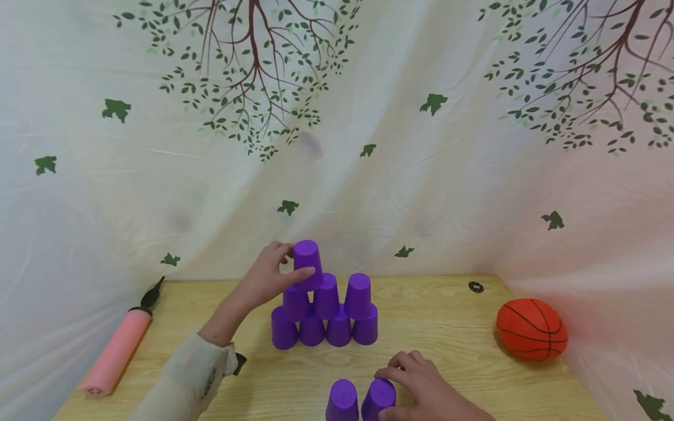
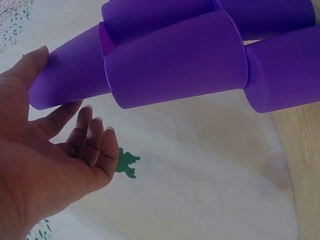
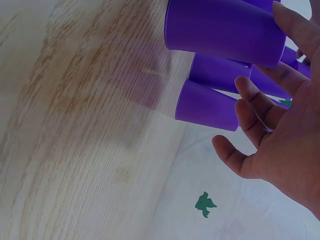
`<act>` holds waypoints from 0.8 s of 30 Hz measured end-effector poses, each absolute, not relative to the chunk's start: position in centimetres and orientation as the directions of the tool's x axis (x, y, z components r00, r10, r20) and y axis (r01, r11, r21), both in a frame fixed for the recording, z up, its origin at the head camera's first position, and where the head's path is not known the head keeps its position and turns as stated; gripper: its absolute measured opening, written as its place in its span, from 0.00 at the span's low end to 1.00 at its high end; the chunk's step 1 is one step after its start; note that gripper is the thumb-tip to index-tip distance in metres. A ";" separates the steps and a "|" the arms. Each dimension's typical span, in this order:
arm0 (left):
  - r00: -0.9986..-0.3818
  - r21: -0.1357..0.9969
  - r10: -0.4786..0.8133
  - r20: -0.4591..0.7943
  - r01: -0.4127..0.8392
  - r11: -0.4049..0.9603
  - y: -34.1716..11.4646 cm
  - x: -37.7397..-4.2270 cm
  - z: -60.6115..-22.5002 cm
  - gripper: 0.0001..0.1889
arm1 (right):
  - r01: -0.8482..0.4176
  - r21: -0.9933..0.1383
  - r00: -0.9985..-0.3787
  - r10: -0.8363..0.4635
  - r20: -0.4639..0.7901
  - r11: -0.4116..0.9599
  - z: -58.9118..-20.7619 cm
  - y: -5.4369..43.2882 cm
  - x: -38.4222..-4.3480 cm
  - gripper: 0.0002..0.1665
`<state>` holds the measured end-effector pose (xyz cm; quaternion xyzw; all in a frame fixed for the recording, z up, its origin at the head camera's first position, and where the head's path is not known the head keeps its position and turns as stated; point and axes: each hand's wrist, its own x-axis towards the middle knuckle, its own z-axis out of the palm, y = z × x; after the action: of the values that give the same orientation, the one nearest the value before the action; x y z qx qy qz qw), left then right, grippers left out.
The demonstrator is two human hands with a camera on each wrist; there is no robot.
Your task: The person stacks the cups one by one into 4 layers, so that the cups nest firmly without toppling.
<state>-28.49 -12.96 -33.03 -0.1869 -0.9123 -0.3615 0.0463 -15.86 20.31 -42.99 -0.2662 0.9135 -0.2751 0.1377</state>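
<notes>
Purple cups stand upside down in a stack, with several in the bottom row [image 1: 312,331] and three in the second row [image 1: 359,295]. My left hand [image 1: 265,278] pinches another upside-down purple cup [image 1: 307,256] between thumb and fingers, over the left end of the second row. In the left wrist view this top cup [image 2: 72,70] tilts slightly, its rim right at the cup below. Nearer the front, my right hand [image 1: 429,390] pinches a purple cup [image 1: 380,397] near its base, thumb and forefinger on opposite sides. Beside it stands one more purple cup [image 1: 342,400].
A pink hand pump [image 1: 118,351] with a black nozzle lies along the table's left side. On the right sit a small orange basketball [image 1: 532,329] and, farther back, a black chip [image 1: 476,287]. A leaf-printed curtain [image 1: 337,175] hangs behind the wooden table [image 1: 437,327].
</notes>
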 end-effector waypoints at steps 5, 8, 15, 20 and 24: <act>-0.925 0.641 0.309 0.221 0.377 0.669 -13.0 -28.5 -33.0 0.32 | -0.461 -0.555 -0.814 -0.579 -0.048 0.693 -43.1 20.3 -15.8 0.32; -0.924 0.644 0.315 0.217 0.378 0.665 -13.2 -28.5 -33.0 0.33 | -0.499 -0.534 -0.807 -0.591 0.000 0.682 -43.3 20.4 -15.7 0.31; -0.926 0.653 0.305 0.221 0.373 0.660 -14.2 -28.3 -32.5 0.34 | -0.519 -0.533 -0.798 -0.603 0.021 0.668 -43.4 20.3 -15.8 0.31; -0.927 0.642 0.297 0.227 0.372 0.670 -15.5 -27.5 -32.1 0.33 | -0.511 -0.536 -0.799 -0.602 0.008 0.672 -43.6 20.4 -15.8 0.31; -0.928 0.626 0.302 0.216 0.369 0.687 -16.8 -25.9 -32.2 0.30 | -0.456 -0.543 -0.820 -0.570 -0.051 0.705 -43.1 20.6 -15.9 0.31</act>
<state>-25.90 -16.79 -32.18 -0.1829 -0.9172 -0.3507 0.0479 -15.90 20.57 -43.13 -0.2796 0.9171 -0.2630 0.1079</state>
